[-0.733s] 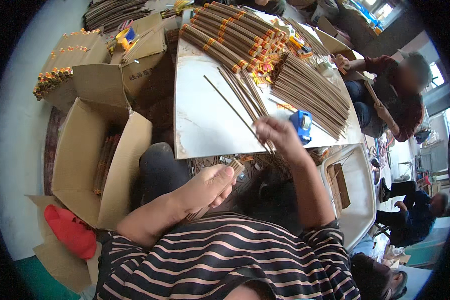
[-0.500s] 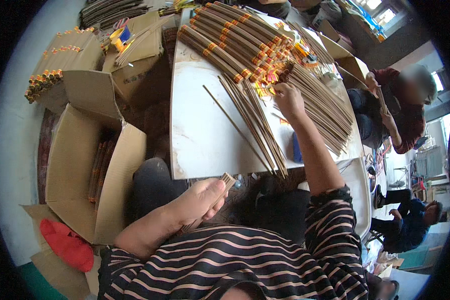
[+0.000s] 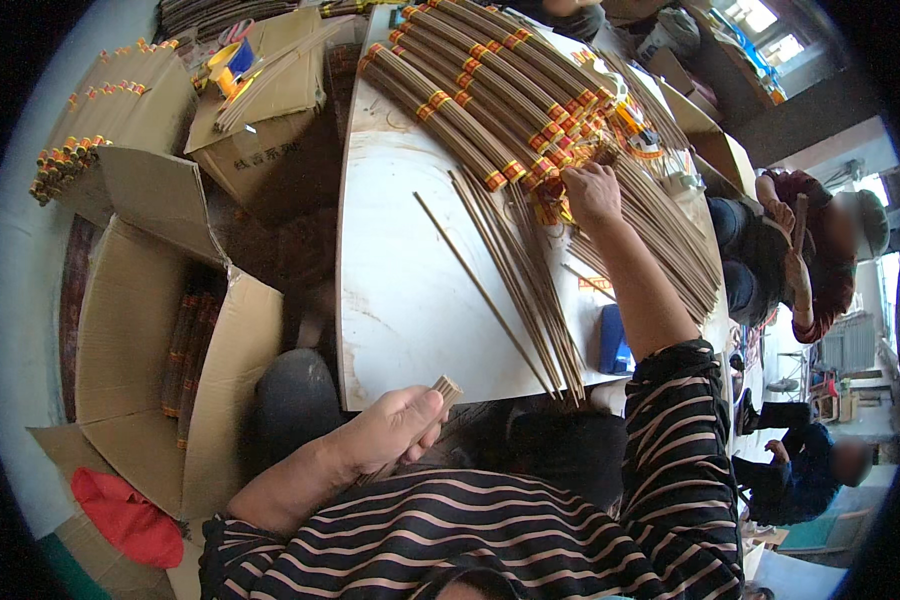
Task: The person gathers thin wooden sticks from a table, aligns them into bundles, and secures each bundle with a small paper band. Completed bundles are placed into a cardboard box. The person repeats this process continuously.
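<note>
My left hand (image 3: 398, 425) is wrapped round a bundle of thin brown incense sticks (image 3: 448, 388), held low in front of the table's near edge. Only the bundle's top shows clearly above the fist. Over the table, my right hand (image 3: 592, 195) reaches to the far ends of a pile of loose incense sticks (image 3: 660, 235). Its fingers are bent and closed there, and what they grip is hidden. Just left of it lie banded incense bundles (image 3: 470, 85) with red and yellow wrappers. Several separate sticks (image 3: 510, 270) lie on the white table (image 3: 390, 300).
An open cardboard box (image 3: 130, 340) with bundles inside stands at my left, a red cloth (image 3: 125, 520) by it. Farther off are a closed carton (image 3: 270, 160) and stacked bundles (image 3: 130, 100). A blue object (image 3: 615, 340) sits at the table's near edge. Two people sit at right.
The table and boxes sit differently in the picture as my view has shifted. My right hand stays at the sticks' far ends; my left hand still holds its bundle.
</note>
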Action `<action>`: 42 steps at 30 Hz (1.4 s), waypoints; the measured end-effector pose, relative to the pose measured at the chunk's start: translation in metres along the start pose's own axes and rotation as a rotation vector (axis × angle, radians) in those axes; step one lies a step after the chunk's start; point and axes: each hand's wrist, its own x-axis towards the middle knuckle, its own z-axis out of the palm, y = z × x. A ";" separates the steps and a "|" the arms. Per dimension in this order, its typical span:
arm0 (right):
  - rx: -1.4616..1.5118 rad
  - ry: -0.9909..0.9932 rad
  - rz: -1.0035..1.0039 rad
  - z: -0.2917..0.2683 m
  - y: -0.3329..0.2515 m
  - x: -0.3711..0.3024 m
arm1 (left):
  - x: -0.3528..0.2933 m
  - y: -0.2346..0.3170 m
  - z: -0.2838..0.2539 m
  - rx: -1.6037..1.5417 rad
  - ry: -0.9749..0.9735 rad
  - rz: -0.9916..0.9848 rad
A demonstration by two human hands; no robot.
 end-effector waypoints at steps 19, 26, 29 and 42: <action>0.563 -0.082 -0.371 -0.063 -0.012 -0.153 | -0.006 -0.009 0.013 -0.006 -0.052 0.020; 0.506 -0.074 0.051 -0.072 -0.021 -0.152 | -0.006 -0.007 0.018 -0.003 -0.049 0.014; 0.578 -0.361 0.344 -0.085 -0.036 -0.118 | -0.005 -0.008 0.018 -0.005 -0.049 0.020; 0.586 -0.197 0.437 -0.049 -0.055 -0.091 | -0.008 -0.005 0.017 -0.024 -0.040 0.024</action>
